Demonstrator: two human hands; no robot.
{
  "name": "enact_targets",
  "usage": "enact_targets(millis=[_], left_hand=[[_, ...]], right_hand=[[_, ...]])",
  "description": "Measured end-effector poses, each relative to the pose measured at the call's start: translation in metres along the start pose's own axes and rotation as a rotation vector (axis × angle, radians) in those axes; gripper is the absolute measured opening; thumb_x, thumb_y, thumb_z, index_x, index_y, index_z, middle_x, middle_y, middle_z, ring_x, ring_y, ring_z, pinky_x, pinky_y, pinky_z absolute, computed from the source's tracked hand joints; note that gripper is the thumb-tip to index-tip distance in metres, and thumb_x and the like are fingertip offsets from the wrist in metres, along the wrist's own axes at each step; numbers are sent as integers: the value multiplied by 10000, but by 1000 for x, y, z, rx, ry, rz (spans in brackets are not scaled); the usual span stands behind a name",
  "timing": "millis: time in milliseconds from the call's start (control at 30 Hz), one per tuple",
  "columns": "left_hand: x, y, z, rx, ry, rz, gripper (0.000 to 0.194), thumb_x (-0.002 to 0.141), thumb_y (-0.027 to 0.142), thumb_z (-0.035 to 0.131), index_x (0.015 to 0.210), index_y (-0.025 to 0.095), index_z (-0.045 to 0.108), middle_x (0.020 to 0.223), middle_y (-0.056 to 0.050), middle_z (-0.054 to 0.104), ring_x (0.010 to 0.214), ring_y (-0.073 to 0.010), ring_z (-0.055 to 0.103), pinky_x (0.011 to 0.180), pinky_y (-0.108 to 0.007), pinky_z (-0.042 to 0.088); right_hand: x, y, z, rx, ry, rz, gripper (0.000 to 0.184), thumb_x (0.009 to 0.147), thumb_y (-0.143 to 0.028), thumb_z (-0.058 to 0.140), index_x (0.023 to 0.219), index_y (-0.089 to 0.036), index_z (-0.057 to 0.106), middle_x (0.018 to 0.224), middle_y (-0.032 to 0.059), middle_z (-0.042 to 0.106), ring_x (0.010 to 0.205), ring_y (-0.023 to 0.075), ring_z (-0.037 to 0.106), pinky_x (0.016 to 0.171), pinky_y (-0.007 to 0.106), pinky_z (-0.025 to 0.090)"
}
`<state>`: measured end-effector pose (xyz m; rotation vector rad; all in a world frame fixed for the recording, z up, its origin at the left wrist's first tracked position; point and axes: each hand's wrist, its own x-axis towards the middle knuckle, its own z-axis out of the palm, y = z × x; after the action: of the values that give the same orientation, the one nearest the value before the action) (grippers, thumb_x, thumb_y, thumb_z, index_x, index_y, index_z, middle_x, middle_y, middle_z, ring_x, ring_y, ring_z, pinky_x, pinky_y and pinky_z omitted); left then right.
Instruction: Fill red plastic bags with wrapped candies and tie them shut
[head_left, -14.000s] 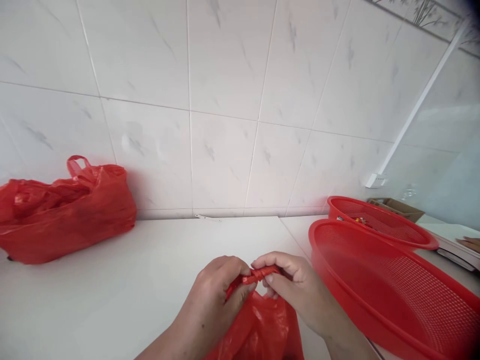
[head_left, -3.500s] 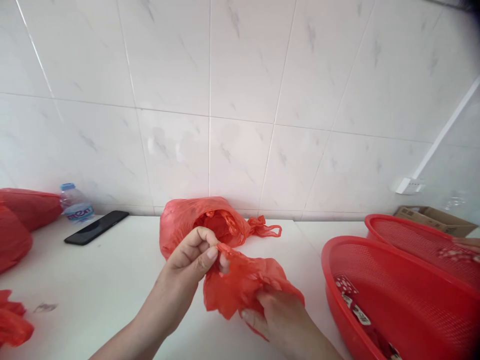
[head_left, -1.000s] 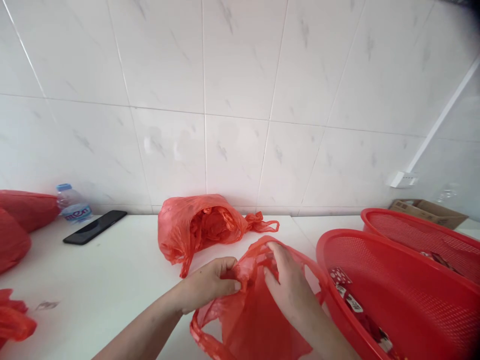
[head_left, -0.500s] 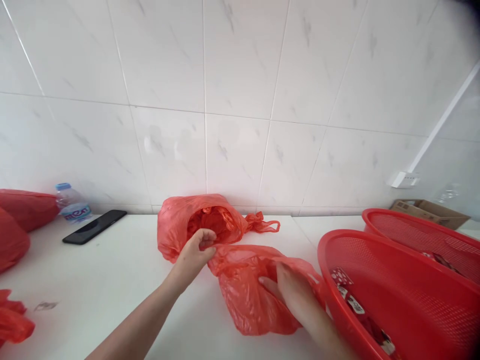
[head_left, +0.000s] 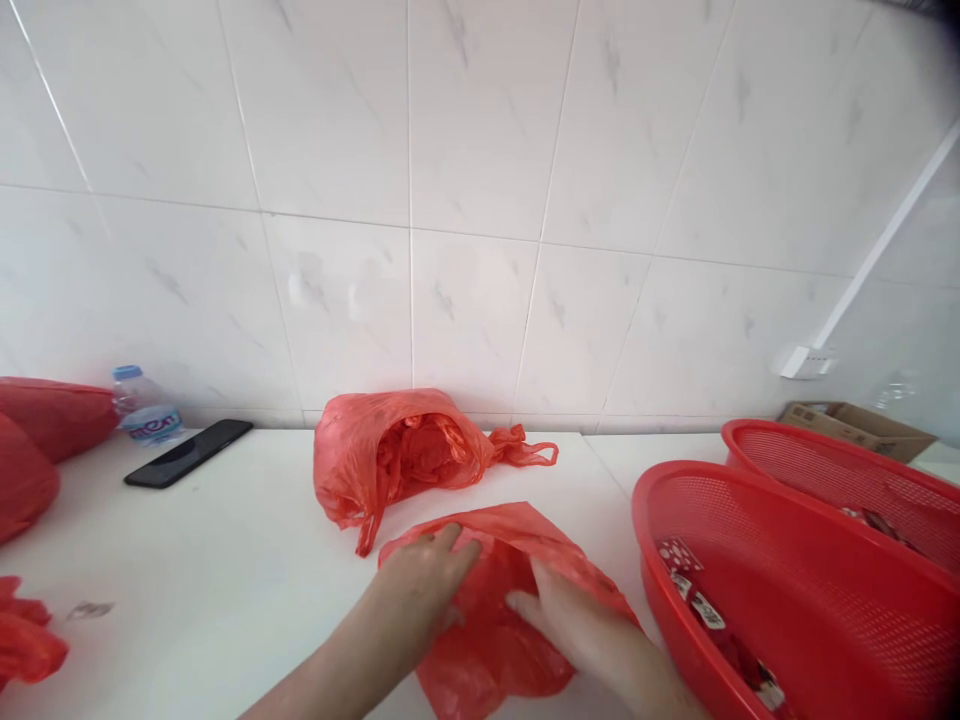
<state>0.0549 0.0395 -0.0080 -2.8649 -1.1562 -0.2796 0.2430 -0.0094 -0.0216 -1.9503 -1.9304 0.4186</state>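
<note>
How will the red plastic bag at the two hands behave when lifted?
The red plastic bag is probably floppy, since its edges fold loosely. Its film looks thin, partly see-through, so it is likely light but may tear.

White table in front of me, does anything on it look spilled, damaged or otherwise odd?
One thing: a small dark smudge just right of the crumpled red plastic, standing out against the white table; stain or scrap, I can't tell. Nothing else stands out.
</note>
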Motion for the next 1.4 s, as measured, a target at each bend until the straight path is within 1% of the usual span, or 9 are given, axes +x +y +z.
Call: enact_targets(millis=[100, 200, 333, 533, 767, 1033, 1100, 1267, 1400], left_hand=[[-8, -14, -3, 19, -124, -84, 716, 534, 53, 699, 1205, 240, 530, 1323, -144, 523, 1184, -353, 511, 821, -429, 517], [-17, -18, -6, 15, -165, -71, 835, 522, -12, 626, 1294, 264, 465, 1496, -129, 334, 1378, -332, 273, 999, -462, 399], [-25, -26, 2, 7, -116, -23, 852, 531, -37, 567, 1311, 284, 451, 1521, -113, 296, 1380, -324, 273, 1045, -504, 336], [-29, -48, 28, -46, 102, -5, 721, 594, -1, 569, 1244, 304, 500, 1451, -95, 400, 1329, -335, 345, 1008, -546, 363], [-33, -46, 44, -110, 453, -150, 424, 752, 146, 580, 1154, 272, 533, 1361, -117, 428, 1277, -355, 347, 989, -601, 339], [-36, -52, 50, -355, 489, -197, 257, 854, 144, 482, 1078, 256, 545, 1401, -103, 349, 1250, -276, 419, 944, -472, 466], [-36, -52, 51, -377, 508, -178, 185, 867, 144, 471, 999, 239, 562, 1368, -104, 394, 1233, -262, 449, 944, -445, 473], [-39, -48, 49, -311, 500, -8, 138, 858, 101, 470, 853, 207, 559, 1286, -109, 509, 1311, -268, 390, 1009, -418, 438], [-42, -48, 46, -228, 496, 106, 146, 846, 91, 488, 833, 205, 577, 1250, -107, 565, 1306, -273, 411, 1018, -414, 439]], right_hand=[[-14, -27, -22, -11, -183, -91, 537, 772, -254, 591, 1304, -236, 527, 1299, 99, 575, 1140, 276, 571, 948, 412, 458], [-13, -36, -29, 26, -73, -276, 458, 840, -239, 506, 1298, -246, 529, 1329, 55, 550, 1210, 211, 513, 1029, 365, 398], [17, 4, -8, -30, 199, -220, 506, 872, -307, 473, 1359, -173, 451, 1427, 103, 429, 1317, 246, 380, 1080, 426, 333], [46, 62, 17, 36, 296, -70, 388, 909, -256, 397, 1244, -98, 513, 1228, 128, 582, 1105, 194, 581, 926, 308, 478], [23, 10, 21, -285, 535, -236, 244, 908, -149, 399, 1036, -195, 601, 989, 85, 603, 897, 226, 595, 749, 356, 493], [15, -4, 22, -318, 702, -330, 188, 878, -111, 457, 952, -151, 625, 1022, 114, 617, 888, 236, 593, 758, 380, 504], [11, -11, 21, -240, 655, -422, 191, 893, -150, 463, 940, -169, 648, 995, 93, 641, 898, 234, 591, 824, 407, 489], [15, -9, 45, -121, 92, -476, 408, 893, -297, 523, 1287, -195, 526, 1314, 84, 556, 1221, 288, 480, 1038, 509, 378], [14, -14, 43, -139, 106, -459, 460, 879, -274, 540, 1331, -214, 480, 1415, 77, 455, 1305, 269, 391, 1091, 497, 316]])
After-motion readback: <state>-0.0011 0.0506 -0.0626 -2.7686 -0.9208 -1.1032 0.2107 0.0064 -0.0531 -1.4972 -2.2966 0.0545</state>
